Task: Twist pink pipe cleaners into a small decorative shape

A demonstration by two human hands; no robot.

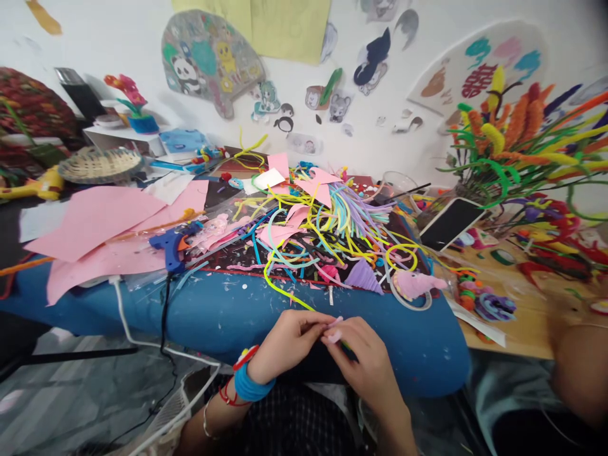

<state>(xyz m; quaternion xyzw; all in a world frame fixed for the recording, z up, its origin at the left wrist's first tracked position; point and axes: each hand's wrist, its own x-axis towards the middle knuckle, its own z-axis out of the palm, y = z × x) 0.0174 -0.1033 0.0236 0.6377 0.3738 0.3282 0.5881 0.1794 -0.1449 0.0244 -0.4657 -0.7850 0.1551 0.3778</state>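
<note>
My left hand (287, 342) and my right hand (363, 358) meet in front of the table's blue front edge. Both are closed, fingertips pinching a small pale pink piece (335, 335) whose exact kind I cannot make out. Just beyond my left fingers lies the end of a yellow-green pipe cleaner (287, 294). A bit of green shows below my right fingers, mostly hidden. Farther back sits a heap of yellow, blue and lilac pipe cleaners (354, 212). A purple cone shape (365, 277) and a pink fuzzy figure (418, 284) lie near the edge.
A blue glue gun (173, 247) with a black cord lies left of the heap, beside pink sheets (102, 218). A dark-screened phone (451, 225) leans at the right before a bunch of pipe-cleaner flowers (517, 133). Another person's arm (582, 373) is at the right.
</note>
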